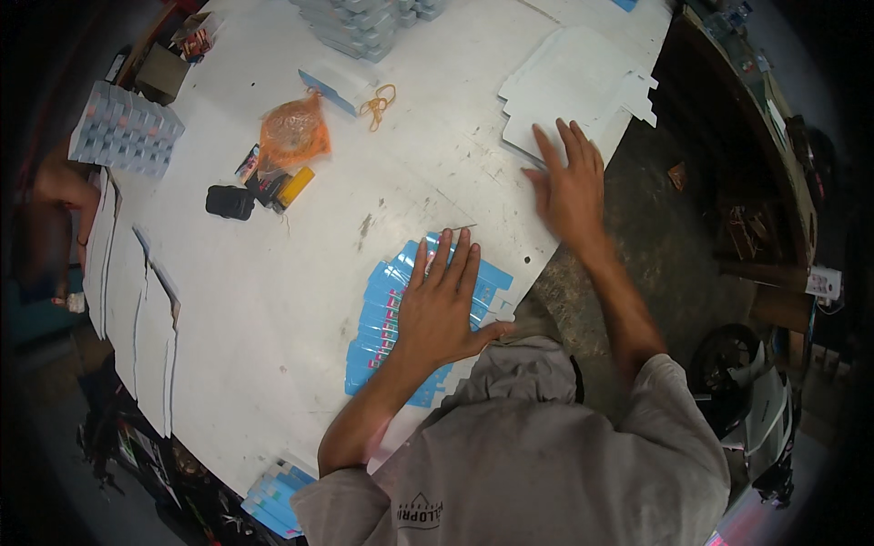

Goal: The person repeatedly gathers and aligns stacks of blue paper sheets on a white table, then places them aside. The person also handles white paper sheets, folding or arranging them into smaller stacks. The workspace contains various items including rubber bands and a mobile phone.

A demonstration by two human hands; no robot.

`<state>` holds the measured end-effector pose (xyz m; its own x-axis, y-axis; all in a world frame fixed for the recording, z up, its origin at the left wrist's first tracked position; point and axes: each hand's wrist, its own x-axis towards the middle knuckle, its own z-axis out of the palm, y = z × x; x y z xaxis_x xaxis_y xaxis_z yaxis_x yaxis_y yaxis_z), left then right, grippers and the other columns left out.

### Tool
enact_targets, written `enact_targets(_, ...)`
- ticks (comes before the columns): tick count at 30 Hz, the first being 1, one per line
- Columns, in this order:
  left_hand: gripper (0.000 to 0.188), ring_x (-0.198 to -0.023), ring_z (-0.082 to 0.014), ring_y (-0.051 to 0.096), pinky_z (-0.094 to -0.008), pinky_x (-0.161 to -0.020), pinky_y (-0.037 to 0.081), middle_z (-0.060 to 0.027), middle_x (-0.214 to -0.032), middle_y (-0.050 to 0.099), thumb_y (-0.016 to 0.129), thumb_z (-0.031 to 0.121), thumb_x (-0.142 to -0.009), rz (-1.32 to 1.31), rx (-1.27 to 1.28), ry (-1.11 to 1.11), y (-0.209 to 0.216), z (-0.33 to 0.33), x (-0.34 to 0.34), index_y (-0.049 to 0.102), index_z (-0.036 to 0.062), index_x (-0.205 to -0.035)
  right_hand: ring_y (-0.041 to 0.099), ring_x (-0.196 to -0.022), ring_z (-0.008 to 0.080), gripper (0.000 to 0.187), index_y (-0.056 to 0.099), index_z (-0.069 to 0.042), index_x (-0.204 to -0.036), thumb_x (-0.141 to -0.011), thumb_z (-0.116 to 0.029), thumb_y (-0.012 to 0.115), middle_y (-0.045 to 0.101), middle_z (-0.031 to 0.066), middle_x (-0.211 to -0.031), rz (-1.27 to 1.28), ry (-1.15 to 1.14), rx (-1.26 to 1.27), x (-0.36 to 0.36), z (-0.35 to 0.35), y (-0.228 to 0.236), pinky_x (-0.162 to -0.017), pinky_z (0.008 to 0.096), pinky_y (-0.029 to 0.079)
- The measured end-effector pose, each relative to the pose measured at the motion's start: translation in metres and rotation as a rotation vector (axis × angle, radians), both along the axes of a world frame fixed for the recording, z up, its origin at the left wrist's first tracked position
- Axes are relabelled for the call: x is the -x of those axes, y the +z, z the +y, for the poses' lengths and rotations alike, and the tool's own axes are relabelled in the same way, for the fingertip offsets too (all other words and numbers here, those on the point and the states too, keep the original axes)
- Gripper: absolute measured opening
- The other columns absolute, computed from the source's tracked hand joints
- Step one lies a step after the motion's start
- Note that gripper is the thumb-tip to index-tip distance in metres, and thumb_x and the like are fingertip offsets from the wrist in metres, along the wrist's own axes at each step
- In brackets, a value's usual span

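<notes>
My left hand (439,305) lies flat with its fingers stretched over a fanned-out set of blue printed cardboard box blanks (371,318) near the table's edge, in front of my body. Part of the fan is hidden under the palm and forearm. Farther off to the right, my right hand (572,187) has its fingers spread at the near edge of a pile of flat white box blanks (569,86). Its fingertips overlap that pile, and I cannot tell whether they touch it. Nothing shows in its grasp.
On the white table (300,300) are an orange plastic bag (296,136), a yellow lighter (294,188), a black pouch (229,202) and rubber bands (377,106). Stacked grey pieces (127,129) stand at left, near another person's arm (68,187). More blue blanks (273,499) lie lower left.
</notes>
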<state>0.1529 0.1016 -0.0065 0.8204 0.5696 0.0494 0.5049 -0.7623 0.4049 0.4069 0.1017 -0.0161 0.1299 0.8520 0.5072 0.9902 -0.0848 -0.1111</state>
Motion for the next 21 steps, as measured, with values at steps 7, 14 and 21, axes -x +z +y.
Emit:
enact_targets(7, 0.064, -0.150, -0.0429, 0.040, -0.0558, -0.116, 0.036, -0.0276, -0.161, 0.043, 0.062, 0.028, -0.099, 0.030, 0.158, -0.001, -0.007, -0.001, 0.004, 0.048, -0.0029, -0.152, 0.063, -0.098, 0.0373, 0.035, 0.065, 0.000, -0.127, -0.092, -0.004, 0.067, 0.064, 0.0212, -0.104, 0.369, 0.303, 0.134, 0.020, -0.015, -0.002, -0.086, 0.0470, 0.049)
enact_targets(14, 0.066, -0.153, -0.0431, 0.036, -0.0618, -0.124, 0.025, -0.0274, -0.161, 0.043, 0.060, 0.025, -0.097, 0.040, -0.118, -0.031, 0.001, -0.004, -0.001, 0.044, -0.0090, -0.152, 0.063, -0.103, 0.0396, 0.027, 0.066, 0.003, -0.118, -0.093, -0.005, 0.064, 0.067, 0.0237, -0.093, 0.715, 0.192, 0.861, 0.064, -0.044, 0.022, -0.085, 0.0497, 0.051)
enact_targets(21, 0.056, -0.141, -0.0419, 0.052, -0.0539, -0.121, 0.036, -0.0269, -0.148, 0.058, 0.062, 0.034, -0.099, -0.114, 0.001, 0.000, -0.005, 0.001, -0.002, 0.063, -0.0072, -0.137, 0.065, -0.100, 0.0351, 0.040, 0.065, -0.006, -0.133, -0.092, -0.003, 0.067, 0.067, 0.0162, -0.117, 0.505, 0.153, 0.134, -0.036, 0.007, -0.016, -0.090, 0.0499, 0.050)
